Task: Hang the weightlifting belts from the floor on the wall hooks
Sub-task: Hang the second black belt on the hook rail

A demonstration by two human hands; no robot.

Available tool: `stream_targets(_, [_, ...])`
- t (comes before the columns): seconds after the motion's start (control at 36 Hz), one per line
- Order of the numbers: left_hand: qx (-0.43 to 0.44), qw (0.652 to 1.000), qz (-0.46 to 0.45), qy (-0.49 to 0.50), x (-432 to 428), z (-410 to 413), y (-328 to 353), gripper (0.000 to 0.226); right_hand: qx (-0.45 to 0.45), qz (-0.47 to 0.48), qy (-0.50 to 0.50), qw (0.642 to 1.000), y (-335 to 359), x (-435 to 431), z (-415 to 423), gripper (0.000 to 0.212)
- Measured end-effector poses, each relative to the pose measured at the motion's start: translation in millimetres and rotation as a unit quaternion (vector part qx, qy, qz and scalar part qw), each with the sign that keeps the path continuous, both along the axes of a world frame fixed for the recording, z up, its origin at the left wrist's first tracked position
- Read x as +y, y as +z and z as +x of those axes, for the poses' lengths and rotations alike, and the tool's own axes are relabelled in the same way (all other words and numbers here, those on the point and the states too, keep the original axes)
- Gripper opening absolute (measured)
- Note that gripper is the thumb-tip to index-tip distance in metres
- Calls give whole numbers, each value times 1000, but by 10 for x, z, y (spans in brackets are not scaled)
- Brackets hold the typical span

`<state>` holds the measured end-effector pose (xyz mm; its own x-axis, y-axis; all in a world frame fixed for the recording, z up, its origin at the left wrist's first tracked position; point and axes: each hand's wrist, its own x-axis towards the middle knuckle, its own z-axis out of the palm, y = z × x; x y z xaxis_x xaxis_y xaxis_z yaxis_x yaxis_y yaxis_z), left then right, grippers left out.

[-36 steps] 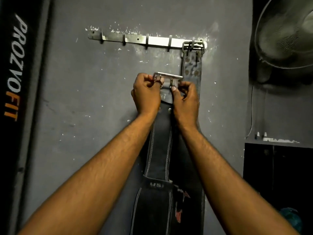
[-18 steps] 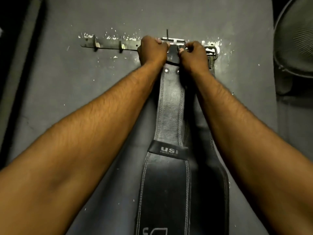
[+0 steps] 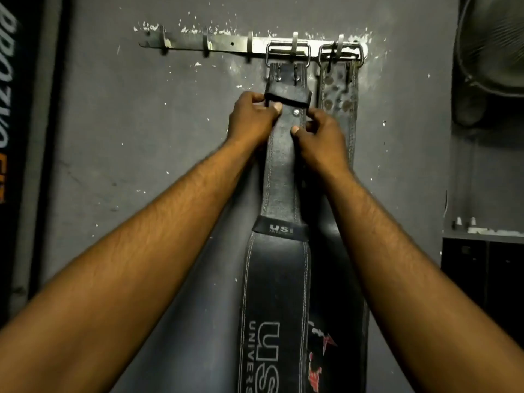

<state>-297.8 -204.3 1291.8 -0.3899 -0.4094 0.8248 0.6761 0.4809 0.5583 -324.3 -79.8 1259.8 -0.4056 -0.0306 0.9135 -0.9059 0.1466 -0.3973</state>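
Note:
A metal hook rail (image 3: 226, 46) runs across the grey wall. A black USI belt (image 3: 279, 180) hangs from it, its buckle (image 3: 287, 53) over the second hook from the right. Beside it, on the rightmost hook, hangs a worn studded belt (image 3: 338, 89), partly hidden behind the black one lower down. My left hand (image 3: 251, 119) pinches the black belt's left edge just under its leather loop. My right hand (image 3: 320, 137) grips the strap's right edge a little lower.
Three bare hooks (image 3: 205, 45) stand free on the rail's left part. A fan (image 3: 493, 43) hangs at the upper right. A dark cabinet (image 3: 482, 268) stands at the right. A black banner (image 3: 14, 109) with lettering runs down the left edge.
The black belt's buckle went up onto the hook and now hangs there. Both hands slid down from the buckle to the strap below the loop.

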Motion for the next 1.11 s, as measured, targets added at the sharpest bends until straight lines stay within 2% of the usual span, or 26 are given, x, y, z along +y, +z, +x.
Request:
stream_targets(0.08, [-42, 999, -15, -20, -40, 66, -362, 33, -35, 19, 11, 999, -292, 44, 33, 30])
stream_targets(0.14, [-55, 997, -19, -46, -45, 112, -601, 14, -70, 30, 24, 997, -484, 72, 57, 26])
stream_targets(0.25, [-127, 987, -28, -93, -61, 164, -1029, 8, -136, 51, 34, 989, -832, 43, 70, 22])
stream_targets(0.31, [-137, 987, -34, -71, -35, 155, -1129, 19, -143, 48, 13, 988, -937, 15, 36, 29])
stream_targets(0.39, [-142, 989, -39, 12, 54, 216, -1151, 22, -145, 25, 1, 989, -1016, -43, 15, 39])
stream_targets(0.44, [-141, 989, -39, 31, 94, 256, -1157, 21, -154, 7, -5, 988, -1035, -70, 46, 40])
stream_targets(0.53, [-153, 988, -37, -5, 30, 239, -1271, 17, -167, 14, -8, 986, -1117, -36, 123, 31])
stream_targets(0.61, [-180, 980, -7, -84, -61, 224, -1477, 47, -186, 36, 38, 981, -1329, 21, 148, 21])
stream_targets(0.67, [-165, 978, 22, -126, -26, 299, -1561, 29, -211, 24, 79, 974, -1488, 31, 140, 24])
stream_targets(0.72, [-140, 984, 28, -103, -7, 279, -1574, 18, -230, 11, 91, 969, -1603, 25, 150, 27])
stream_targets(0.78, [-135, 987, 22, -78, 30, 290, -1569, 26, -230, -1, 85, 969, -1661, 1, 122, 13])
stream_targets(0.86, [-198, 976, -2, -91, 100, 353, -1655, 44, -220, -15, 21, 975, -1667, -12, 63, 30])
stream_targets(0.92, [-219, 968, -8, -125, 74, 330, -1812, 34, -215, -19, 6, 976, -1649, -6, 20, 30])
stream_targets(1.0, [-196, 970, 34, -138, 33, 224, -2031, 36, -218, -5, -14, 976, -1639, 11, 35, 26])
stream_targets(1.06, [-179, 977, 51, -101, 39, 156, -2066, 37, -216, -1, -14, 976, -1670, 11, 67, 18])
stream_targets(1.11, [-171, 981, 53, -71, 40, 125, -2075, 38, -221, 16, -21, 975, -1736, 29, 76, 30])
